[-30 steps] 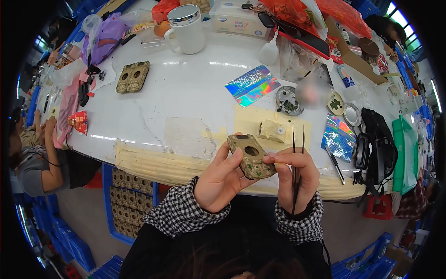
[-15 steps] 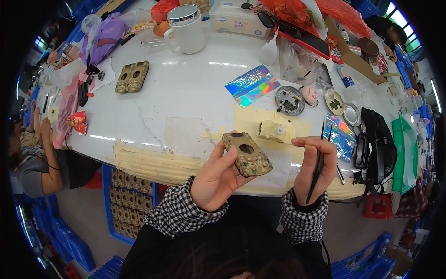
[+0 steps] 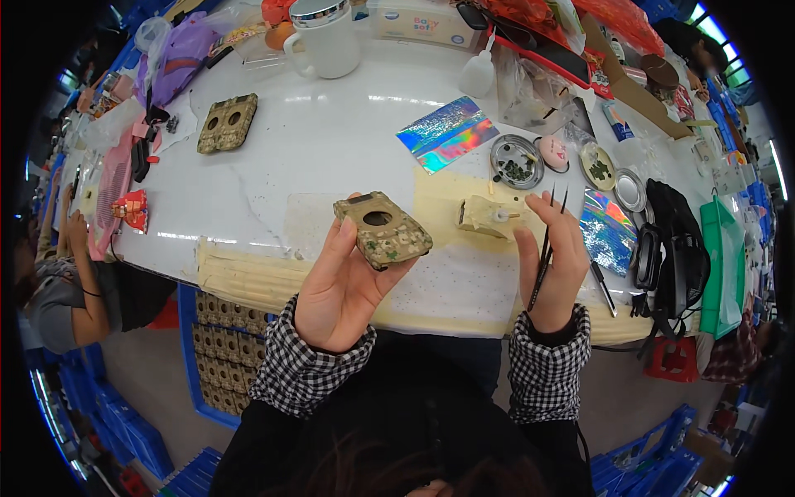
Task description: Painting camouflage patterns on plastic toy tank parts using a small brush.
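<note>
My left hand [image 3: 335,290] holds up a camouflage-patterned toy tank hull [image 3: 399,236], thumb at its near left edge, fingers beneath. The hull is tilted and has a round hole and small green patches at its near end. In my right hand [image 3: 561,261] is a pair of dark tweezers [image 3: 541,273], resting between the fingers with tips pointing up. My right thumb and forefinger are apart, close to a tape-covered block [image 3: 478,217] bearing a small white nozzle-like piece. A second camouflage hull [image 3: 227,123], with two round holes, lies farther left on the table.
Beyond the block sit a round tin [image 3: 517,161] of small dark green pieces, another dish [image 3: 596,166] and a shiny holographic sheet [image 3: 447,134]. A white mug [image 3: 327,45] and squeeze bottle [image 3: 478,73] stand farther back. A blue crate [image 3: 192,356] of hulls is below left.
My left hand has moved left and up with the hull. My right hand has risen slightly, and its thumb and forefinger, pinched together before, are now apart. The view has shifted a little.
</note>
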Motion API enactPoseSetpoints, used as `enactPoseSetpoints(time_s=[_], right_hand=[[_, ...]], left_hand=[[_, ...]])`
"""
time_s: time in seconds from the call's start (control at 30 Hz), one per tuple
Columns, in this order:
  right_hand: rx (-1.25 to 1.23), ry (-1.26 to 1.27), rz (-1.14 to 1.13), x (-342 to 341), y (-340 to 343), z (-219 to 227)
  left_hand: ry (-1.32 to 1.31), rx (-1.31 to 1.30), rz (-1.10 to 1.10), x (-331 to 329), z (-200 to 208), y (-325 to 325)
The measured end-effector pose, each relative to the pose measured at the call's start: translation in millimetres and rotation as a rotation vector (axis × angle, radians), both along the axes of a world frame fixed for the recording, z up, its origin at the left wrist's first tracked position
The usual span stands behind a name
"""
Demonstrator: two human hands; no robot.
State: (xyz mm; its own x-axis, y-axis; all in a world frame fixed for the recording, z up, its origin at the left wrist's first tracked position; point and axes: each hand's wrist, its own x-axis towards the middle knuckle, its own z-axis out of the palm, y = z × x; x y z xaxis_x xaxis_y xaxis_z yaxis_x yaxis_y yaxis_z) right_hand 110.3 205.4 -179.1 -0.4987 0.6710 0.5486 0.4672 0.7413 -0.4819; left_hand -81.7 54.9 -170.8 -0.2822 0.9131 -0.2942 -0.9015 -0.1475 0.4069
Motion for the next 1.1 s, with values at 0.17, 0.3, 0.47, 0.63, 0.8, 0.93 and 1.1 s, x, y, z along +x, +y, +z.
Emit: enactPoseSetpoints(time_s=[0.17, 0.3, 0.47, 0.63, 0.8, 0.93, 1.1], right_hand=[[-0.131, 0.142, 0.071, 19.3, -12.0, 9.1], [-0.079, 0.104, 0.039, 24.4, 6.3, 20.2], [0.041, 0.117, 0.115, 5.1, 106.1, 52.3], [0.297, -0.266, 0.194, -9.9, 238.6, 51.6], [0.05, -0.54, 0.195, -47.0, 290.0, 45.6], [-0.057, -0.552, 0.151, -68.9, 297.4, 38.9], [-0.069, -0.475, 0.234, -72.1, 301.9, 35.2]], left_hand=[[-0.006, 0.03, 0.059, -3.6, -5.4, -1.3], [0.004, 0.028, 0.007, -4.8, -5.8, -0.3], [0.039, 0.031, -0.015, -0.3, 2.8, -3.3], [0.025, 0.004, -0.001, 1.8, -1.0, -8.0], [0.034, -0.01, -0.008, 1.1, -2.6, -12.1], [0.032, -0.011, -0.017, 2.3, -5.0, -11.8], [0.027, -0.037, -0.019, 1.5, -4.9, -11.4]])
